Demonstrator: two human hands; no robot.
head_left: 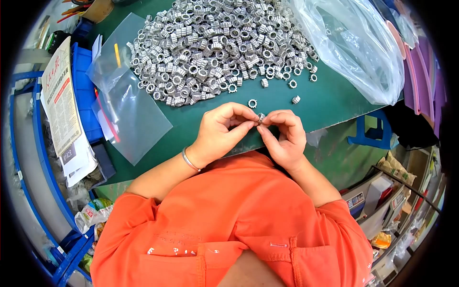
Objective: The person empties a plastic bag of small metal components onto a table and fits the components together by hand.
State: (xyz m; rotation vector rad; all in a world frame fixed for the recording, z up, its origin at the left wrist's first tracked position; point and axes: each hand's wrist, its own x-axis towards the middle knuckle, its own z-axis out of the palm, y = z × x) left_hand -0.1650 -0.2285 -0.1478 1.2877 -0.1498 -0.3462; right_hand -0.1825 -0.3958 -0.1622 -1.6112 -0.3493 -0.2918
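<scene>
Orange shirt (215, 210) below grip, table edge (237, 152) between; bare green tabletop (282, 99) beyond. Left hand (217, 131), right hand (289, 138) both pinching one toothed metal ring (261, 116).

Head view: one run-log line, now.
left hand: pinching metal ring | right hand: pinching same ring | ring pile: on green table, beyond hands | clear bag: right of pile

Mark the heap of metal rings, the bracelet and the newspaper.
Heap of metal rings (215, 55): head view, middle of the heap.
Bracelet (187, 161): head view, middle of the visible band, left wrist.
Newspaper (63, 107): head view, middle of the printed page.
</scene>
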